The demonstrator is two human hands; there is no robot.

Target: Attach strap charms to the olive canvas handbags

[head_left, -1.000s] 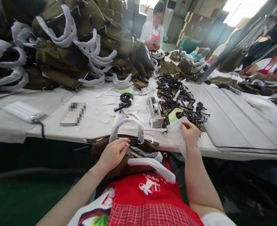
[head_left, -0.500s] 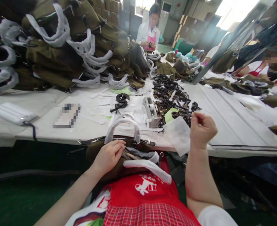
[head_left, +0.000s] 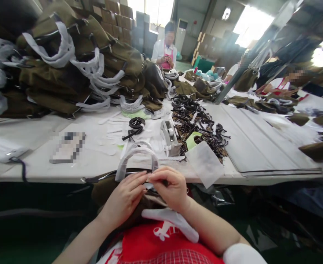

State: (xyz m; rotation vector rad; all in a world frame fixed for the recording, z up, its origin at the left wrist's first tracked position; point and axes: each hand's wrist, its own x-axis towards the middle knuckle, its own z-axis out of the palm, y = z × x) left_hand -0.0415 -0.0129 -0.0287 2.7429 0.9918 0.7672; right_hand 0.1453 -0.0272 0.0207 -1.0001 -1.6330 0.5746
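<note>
An olive-brown handbag (head_left: 102, 190) rests in my lap against the table edge, its zipped top facing up. One handle (head_left: 122, 167), wrapped in white paper, stands upright; the other wrapped handle (head_left: 172, 222) droops over my red apron (head_left: 139, 238). My left hand (head_left: 127, 196) is closed on the bag's top edge by the zipper. Beside it, fingertips almost touching, my right hand (head_left: 173, 189) makes a pinch above the bag opening. Whatever lies between those fingertips is too small to make out.
Wrapped-handle bags (head_left: 48, 80) are heaped at the left. Black straps (head_left: 191, 110), a tape dispenser (head_left: 169, 135), a green tape roll (head_left: 191, 141), a white sheet (head_left: 205, 163), a coiled strap (head_left: 136, 123) and a phone (head_left: 68, 148) lie on the table (head_left: 95, 161). Co-workers (head_left: 165, 51) sit beyond.
My right hand has come from above the table at the right, leftward and down to the bag opening beside my left hand. My left hand stays on the bag. The view has tilted up slightly.
</note>
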